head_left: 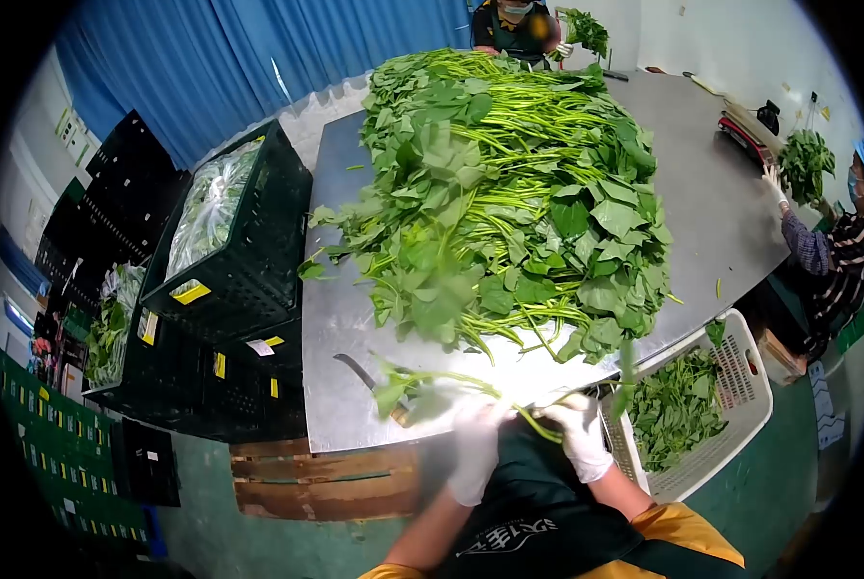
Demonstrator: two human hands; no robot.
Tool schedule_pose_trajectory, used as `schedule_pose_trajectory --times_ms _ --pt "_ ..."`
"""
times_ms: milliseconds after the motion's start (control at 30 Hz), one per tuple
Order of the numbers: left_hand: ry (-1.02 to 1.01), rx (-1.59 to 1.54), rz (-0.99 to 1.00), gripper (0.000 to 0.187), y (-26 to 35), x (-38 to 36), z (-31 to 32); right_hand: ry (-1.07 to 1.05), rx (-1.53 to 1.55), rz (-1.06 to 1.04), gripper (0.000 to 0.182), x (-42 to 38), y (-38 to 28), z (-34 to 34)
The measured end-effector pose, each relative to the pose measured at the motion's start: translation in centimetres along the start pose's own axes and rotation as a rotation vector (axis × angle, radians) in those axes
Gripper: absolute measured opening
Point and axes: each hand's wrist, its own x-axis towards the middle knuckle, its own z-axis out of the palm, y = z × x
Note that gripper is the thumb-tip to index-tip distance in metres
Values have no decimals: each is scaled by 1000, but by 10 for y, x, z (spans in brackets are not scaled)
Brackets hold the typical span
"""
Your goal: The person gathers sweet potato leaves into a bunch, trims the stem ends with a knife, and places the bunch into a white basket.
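A few leafy green stems (461,379) stretch across in front of me at the table's near edge, their leaves pointing left. My left hand (475,449), gloved in white and blurred by motion, is closed around them. My right hand (581,439), also gloved, has its fingers closed at the cut ends of the same stems. A curved knife (357,371) lies on the metal table to the left, its handle partly behind the leaves. Just beyond my hands rises a big heap of leafy greens (538,222). A blurred leaf (627,372) hangs above my right hand.
A white plastic basket (746,386) with loose leaves stands at my right. Dark green crates (229,299), one with bagged greens, are stacked left beside a wooden pallet (321,482). One person (514,34) works at the far end, another (828,232) at the right side.
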Motion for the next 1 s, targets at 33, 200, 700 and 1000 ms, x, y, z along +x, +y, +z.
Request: schedule_pose_trajectory --times_ms 33,200,700,1000 --pt "36 323 230 14 -17 9 -20 121 297 38 16 2 -3 -9" --pt "322 -114 -323 16 33 37 -76 248 1413 -118 62 45 -18 -73" --pt "314 -578 -271 21 12 29 -75 -305 75 184 16 112 -9 64" --pt "154 -586 -331 23 -4 49 -35 -486 72 338 19 74 -14 46"
